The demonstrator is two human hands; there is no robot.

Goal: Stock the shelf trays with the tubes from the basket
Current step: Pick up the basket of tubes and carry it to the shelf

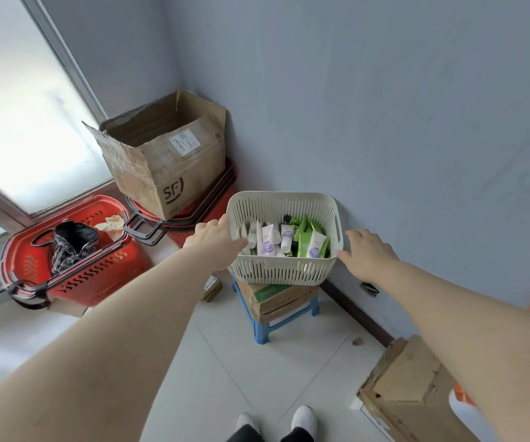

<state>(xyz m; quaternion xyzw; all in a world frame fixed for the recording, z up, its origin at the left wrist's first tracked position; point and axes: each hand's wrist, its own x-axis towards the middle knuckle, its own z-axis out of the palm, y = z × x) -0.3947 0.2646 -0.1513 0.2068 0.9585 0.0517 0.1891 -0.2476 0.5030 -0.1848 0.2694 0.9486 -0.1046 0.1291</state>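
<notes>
A cream slotted basket (284, 269) stands on a cardboard box on a blue stool in the room's corner. Several tubes (284, 240) lie in it, white and purple ones to the left and green ones to the right. My left hand (211, 239) is at the basket's left wall, with straight fingers against the outside and the thumb lying across the near left rim. My right hand (369, 253) is spread at the basket's right side, a fingertip touching the near right corner. Neither hand holds a tube. No shelf trays are in view.
Red shopping baskets (75, 266) stand at the left, one holding a dark bag. An open cardboard box (168, 154) sits on another red stack behind. More cardboard (413, 393) lies at the lower right. The blue stool (265, 330) stands on white floor tiles by the grey wall.
</notes>
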